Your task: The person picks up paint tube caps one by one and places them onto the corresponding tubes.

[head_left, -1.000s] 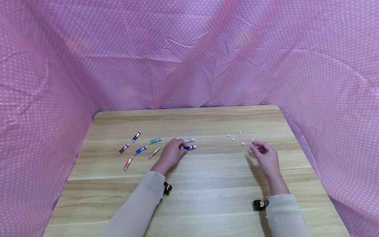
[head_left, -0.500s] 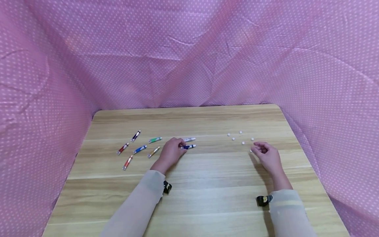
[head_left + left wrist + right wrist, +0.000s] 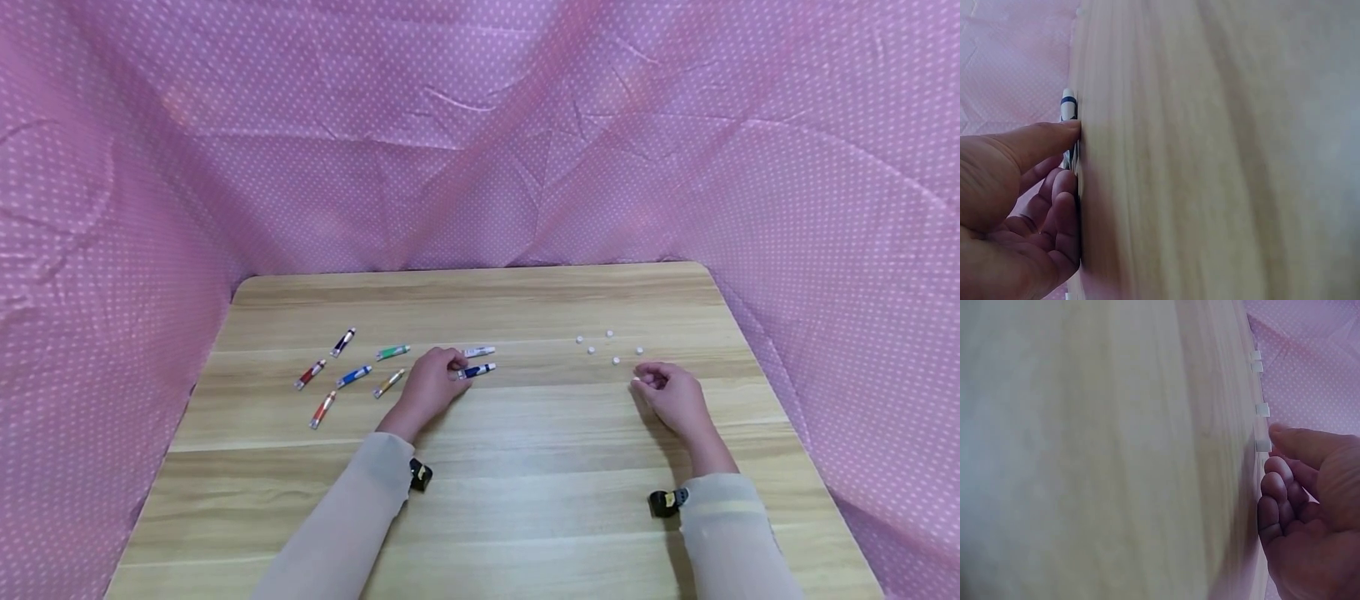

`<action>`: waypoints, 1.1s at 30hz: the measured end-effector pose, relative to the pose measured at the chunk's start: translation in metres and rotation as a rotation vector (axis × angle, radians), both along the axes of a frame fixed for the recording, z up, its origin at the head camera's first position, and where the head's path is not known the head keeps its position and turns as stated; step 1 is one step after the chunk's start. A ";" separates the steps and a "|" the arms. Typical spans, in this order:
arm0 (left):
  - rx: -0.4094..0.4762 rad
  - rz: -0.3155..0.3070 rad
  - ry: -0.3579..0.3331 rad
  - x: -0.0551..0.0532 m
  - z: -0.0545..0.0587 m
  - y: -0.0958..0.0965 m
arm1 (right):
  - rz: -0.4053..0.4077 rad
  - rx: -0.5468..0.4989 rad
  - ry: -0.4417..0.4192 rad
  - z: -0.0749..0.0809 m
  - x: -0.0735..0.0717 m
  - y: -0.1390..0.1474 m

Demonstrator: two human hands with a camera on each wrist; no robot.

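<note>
- Left hand (image 3: 429,385) is pinching a slim navy-and-white tube (image 3: 477,372).
- Right hand (image 3: 675,400) is pinching a small, round white cap (image 3: 1263,445); a loose grip could be risking dropping it.

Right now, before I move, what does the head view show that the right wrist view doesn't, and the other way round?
Only the head view: the left hand holding a dark blue tube, the other tubes and both sleeves.

Only the right wrist view: the palm side of the right hand, close up.

Both: the right hand, white caps, the table and the pink dotted cloth.
</note>
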State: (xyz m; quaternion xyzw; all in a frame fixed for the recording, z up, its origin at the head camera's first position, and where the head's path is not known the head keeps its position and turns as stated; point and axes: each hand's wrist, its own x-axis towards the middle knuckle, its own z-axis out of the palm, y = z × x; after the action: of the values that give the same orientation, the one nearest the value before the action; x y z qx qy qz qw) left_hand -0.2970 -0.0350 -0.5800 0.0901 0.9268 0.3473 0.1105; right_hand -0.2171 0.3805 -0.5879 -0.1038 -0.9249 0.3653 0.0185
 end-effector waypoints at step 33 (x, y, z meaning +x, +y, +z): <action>0.090 0.065 0.066 0.044 0.016 -0.047 | 0.022 0.105 -0.034 0.004 -0.002 -0.007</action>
State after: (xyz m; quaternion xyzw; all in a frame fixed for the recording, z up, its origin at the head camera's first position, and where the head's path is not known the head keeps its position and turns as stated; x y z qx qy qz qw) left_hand -0.2535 -0.0818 -0.5636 0.0765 0.9158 0.3889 0.0643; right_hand -0.2187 0.3738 -0.5844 -0.0984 -0.9441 0.3145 0.0043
